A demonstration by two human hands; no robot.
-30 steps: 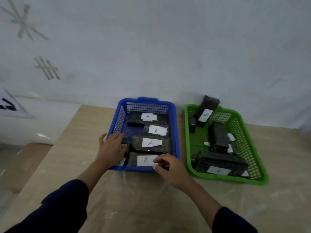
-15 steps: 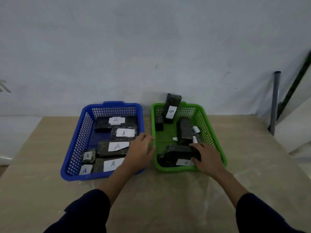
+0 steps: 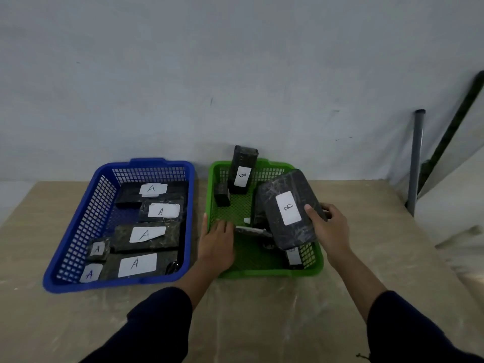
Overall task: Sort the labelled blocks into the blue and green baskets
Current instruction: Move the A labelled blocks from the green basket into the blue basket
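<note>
The blue basket (image 3: 78, 226) on the left holds several dark blocks with white "A" labels, such as the block (image 3: 136, 264) at its front. The green basket (image 3: 275, 272) on the right holds dark "B" blocks; one tall block (image 3: 242, 170) leans upright at its back wall. My right hand (image 3: 328, 231) grips a large dark block labelled "B" (image 3: 288, 210), tilted up above the green basket. My left hand (image 3: 216, 243) rests with straight fingers on the green basket's left front rim, reaching inside. More blocks lie partly hidden under the raised one.
Both baskets stand side by side on a beige table (image 3: 262, 323) against a pale wall. A grey pipe (image 3: 415, 161) and a dark rod (image 3: 450, 127) lean at the right beyond the table.
Both hands left the blue basket and went to the green one. My right hand gripped the large front "B" block and lifted it tilted; my left hand shifted onto the green basket's rim.
</note>
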